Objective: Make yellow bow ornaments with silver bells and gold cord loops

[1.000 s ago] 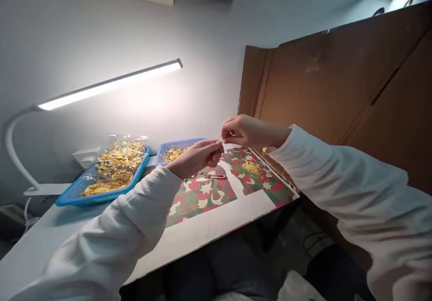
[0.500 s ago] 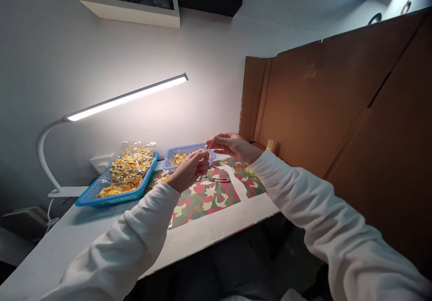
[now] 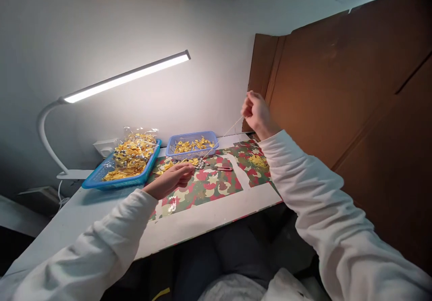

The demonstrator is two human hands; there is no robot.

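A thin pale string (image 3: pixel 225 134) runs taut and slanting between my two hands. My right hand (image 3: pixel 255 112) is closed on its upper end, raised in front of the cardboard's left edge. Lower down, my left hand (image 3: pixel 178 176) is pinched closed at the lower end, over the camouflage-patterned mat; what else lies between its fingertips is too small to make out. Just beyond the left fingers are small silvery pieces (image 3: pixel 201 163) and yellow ribbon-like pieces (image 3: pixel 165 167). Thread snips (image 3: pixel 222 169) with a pinkish-red handle lie on the mat (image 3: pixel 209 193).
A blue basket (image 3: pixel 88 183) piled with yellow pieces and a clear bag stands at the left. Behind the mat sits a smaller lilac-blue basket (image 3: pixel 216 135). Yellow scraps (image 3: pixel 258 160) lie at right. A lit lamp (image 3: pixel 128 77) and a cardboard wall (image 3: pixel 337 89) flank the table.
My hands have drawn apart, the right one up and to the right, the left one down and to the left. The string is now stretched between them. The view has tilted downward.
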